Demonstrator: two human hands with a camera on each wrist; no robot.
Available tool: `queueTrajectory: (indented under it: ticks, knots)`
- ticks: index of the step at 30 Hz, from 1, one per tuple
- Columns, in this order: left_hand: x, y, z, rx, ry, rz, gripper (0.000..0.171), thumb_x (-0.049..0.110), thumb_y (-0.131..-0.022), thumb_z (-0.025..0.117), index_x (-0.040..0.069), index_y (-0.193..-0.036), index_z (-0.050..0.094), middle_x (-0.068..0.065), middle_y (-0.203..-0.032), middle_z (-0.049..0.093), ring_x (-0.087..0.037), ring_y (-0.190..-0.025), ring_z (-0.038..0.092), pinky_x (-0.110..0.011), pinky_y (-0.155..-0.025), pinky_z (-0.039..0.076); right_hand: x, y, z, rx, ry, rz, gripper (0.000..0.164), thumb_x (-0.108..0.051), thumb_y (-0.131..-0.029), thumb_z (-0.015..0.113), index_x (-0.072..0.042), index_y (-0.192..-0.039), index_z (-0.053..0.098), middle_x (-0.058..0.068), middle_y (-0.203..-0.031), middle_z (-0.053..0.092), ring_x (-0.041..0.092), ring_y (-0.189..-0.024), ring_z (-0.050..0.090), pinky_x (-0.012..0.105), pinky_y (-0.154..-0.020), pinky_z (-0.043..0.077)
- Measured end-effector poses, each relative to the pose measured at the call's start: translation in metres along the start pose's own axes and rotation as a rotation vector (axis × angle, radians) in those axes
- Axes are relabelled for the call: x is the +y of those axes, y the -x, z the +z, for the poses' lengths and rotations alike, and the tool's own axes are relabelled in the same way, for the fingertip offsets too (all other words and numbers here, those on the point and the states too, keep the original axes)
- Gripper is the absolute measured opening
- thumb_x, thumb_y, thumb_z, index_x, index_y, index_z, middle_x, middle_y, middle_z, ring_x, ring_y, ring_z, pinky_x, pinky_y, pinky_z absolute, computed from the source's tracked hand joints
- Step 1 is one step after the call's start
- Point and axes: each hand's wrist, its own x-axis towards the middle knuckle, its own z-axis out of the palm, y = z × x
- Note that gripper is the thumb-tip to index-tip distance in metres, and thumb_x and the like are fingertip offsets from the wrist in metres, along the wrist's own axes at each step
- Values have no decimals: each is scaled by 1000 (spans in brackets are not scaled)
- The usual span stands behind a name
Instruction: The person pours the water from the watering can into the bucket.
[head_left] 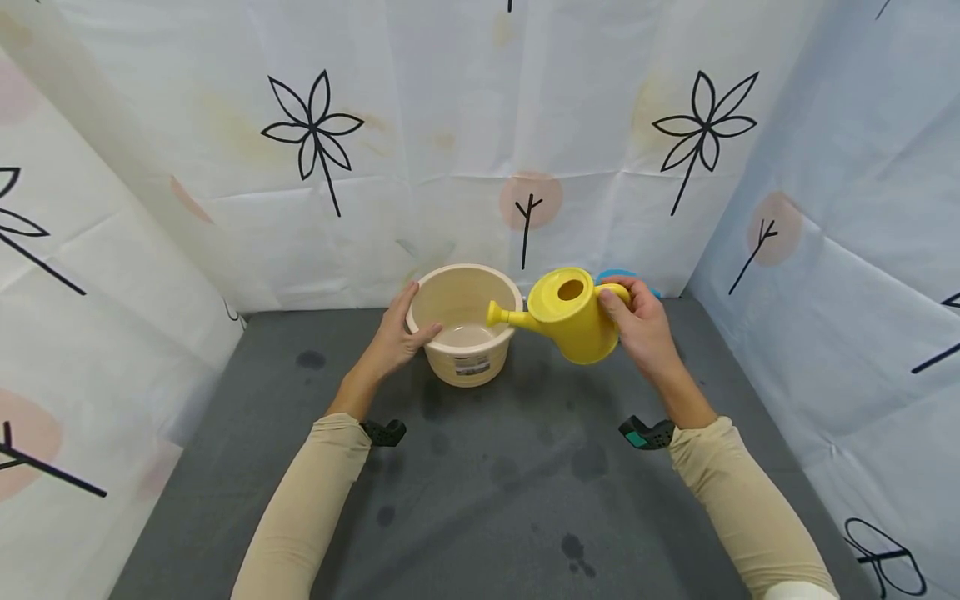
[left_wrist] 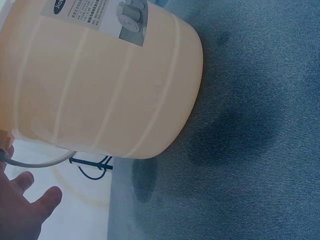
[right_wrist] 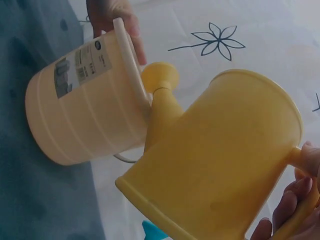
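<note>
A beige bucket [left_wrist: 100,85] fills the upper left, turned sideways in this view, its base toward the right and paler bands running around its wall. A label [left_wrist: 105,22] near the top carries print, a dark oval logo [left_wrist: 59,6] and a grey picture [left_wrist: 131,17]. Below, a thin curved handle [left_wrist: 40,164] shows. The left hand [left_wrist: 20,212] sits in the lower left corner, fingers apart. Blue-grey cloth [left_wrist: 260,200] with darker patches spreads right; a white backdrop [left_wrist: 75,215] bears dark lines [left_wrist: 92,167].
</note>
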Motion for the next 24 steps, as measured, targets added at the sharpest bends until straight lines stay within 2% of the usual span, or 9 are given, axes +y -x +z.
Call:
queueTrajectory:
  ticks: [5, 11, 17, 24]
  knots:
    - [-1, -1, 0, 1, 1, -2, 90, 26, -96, 71, 8, -165, 15, -20, -171, 11, -40, -159, 12, -55, -125, 24, -2, -1, 1, 13, 104, -59, 39, -22, -108, 50, 8, -134, 49, -5, -108, 53, 6, -91, 53, 10, -80, 47]
    - [-2, -1, 0, -2, 5, 0, 90, 26, -96, 70, 9, -165, 15, -20, -171, 12, -40, -158, 13, -56, -125, 24, -6, -3, 5, 23, 204, -85, 38, -26, -107, 53, 2, -132, 53, 5, -110, 56, 8, -87, 54, 12, -76, 47]
    - [-2, -1, 0, 2, 11, 1, 90, 25, -96, 71, 10, -165, 15, -20, -171, 12, -39, -158, 13, -55, -125, 25, -10, -7, 7, 27, 236, -121, 36, -25, -105, 57, -1, -131, 59, 13, -113, 62, 8, -84, 57, 13, -73, 48]
    - [-1, -1, 0, 2, 11, 2, 89, 24, -96, 71, 9, -165, 16, -21, -170, 13, -40, -157, 16, -56, -124, 26, -12, -13, 9, 35, 272, -131, 35, -27, -104, 59, -4, -130, 62, 13, -108, 65, 8, -79, 58, 13, -69, 49]
